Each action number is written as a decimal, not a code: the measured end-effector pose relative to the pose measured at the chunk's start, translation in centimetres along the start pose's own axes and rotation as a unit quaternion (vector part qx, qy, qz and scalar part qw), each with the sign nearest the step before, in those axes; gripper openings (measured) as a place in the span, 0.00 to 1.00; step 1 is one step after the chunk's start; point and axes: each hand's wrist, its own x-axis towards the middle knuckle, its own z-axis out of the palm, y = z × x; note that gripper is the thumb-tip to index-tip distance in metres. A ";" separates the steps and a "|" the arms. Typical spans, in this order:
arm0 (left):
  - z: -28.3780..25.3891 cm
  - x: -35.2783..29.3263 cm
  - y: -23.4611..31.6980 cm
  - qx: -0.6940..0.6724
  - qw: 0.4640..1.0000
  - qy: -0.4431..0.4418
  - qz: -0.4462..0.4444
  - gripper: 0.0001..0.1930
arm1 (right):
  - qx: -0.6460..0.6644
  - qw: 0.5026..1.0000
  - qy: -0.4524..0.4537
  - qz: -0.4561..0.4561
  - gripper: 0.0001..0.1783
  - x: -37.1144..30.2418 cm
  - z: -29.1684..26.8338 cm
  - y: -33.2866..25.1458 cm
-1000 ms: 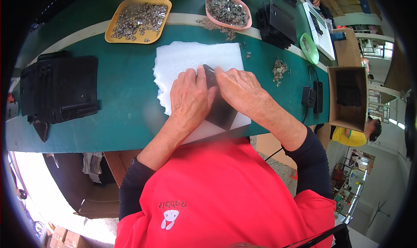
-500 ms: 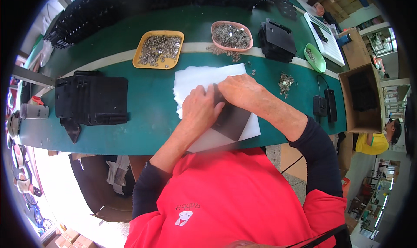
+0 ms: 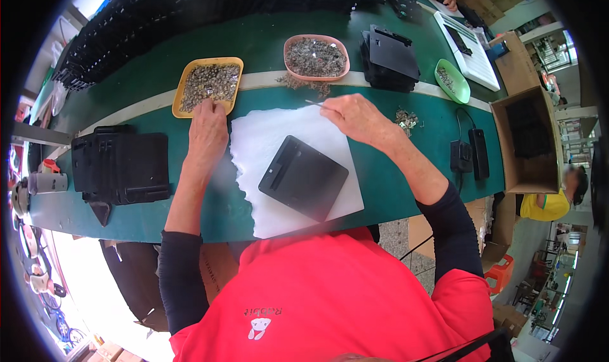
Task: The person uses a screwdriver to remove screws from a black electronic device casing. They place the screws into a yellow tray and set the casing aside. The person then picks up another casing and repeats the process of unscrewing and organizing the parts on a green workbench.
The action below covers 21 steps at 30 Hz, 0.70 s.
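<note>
The fingertips of my left hand (image 3: pixel 209 126) are closed together among small metal parts (image 3: pixel 209 86) in a yellow tray (image 3: pixel 181 111). What they pinch, if anything, is hidden. My right hand (image 3: pixel 360 118), above the far right corner of a white foam sheet (image 3: pixel 254 146), grips a slim pale rod-like tool (image 3: pixel 312 102) that points left. On the sheet, turned at an angle, lies a flat black plastic panel (image 3: pixel 307 181) with a slot along one side. Neither hand touches it.
A pink tray (image 3: pixel 317 59) of small metal parts stands beyond the sheet, beside stacked black panels (image 3: pixel 392 57). A green dish (image 3: pixel 451 81) and a loose heap of parts (image 3: pixel 406 119) are right. Black casings (image 3: pixel 124 165) lie left; a cardboard box (image 3: pixel 530 181) stands far right.
My left hand has left the black panel and reached the yellow tray. My right hand has lifted off the panel, moved slightly right, and its slim tool now shows.
</note>
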 end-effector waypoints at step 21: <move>-0.1 0.4 -1.1 -0.096 0.989 0.113 -0.025 0.04 | -0.266 0.957 0.019 -0.116 0.06 12.7 2.9 -2.8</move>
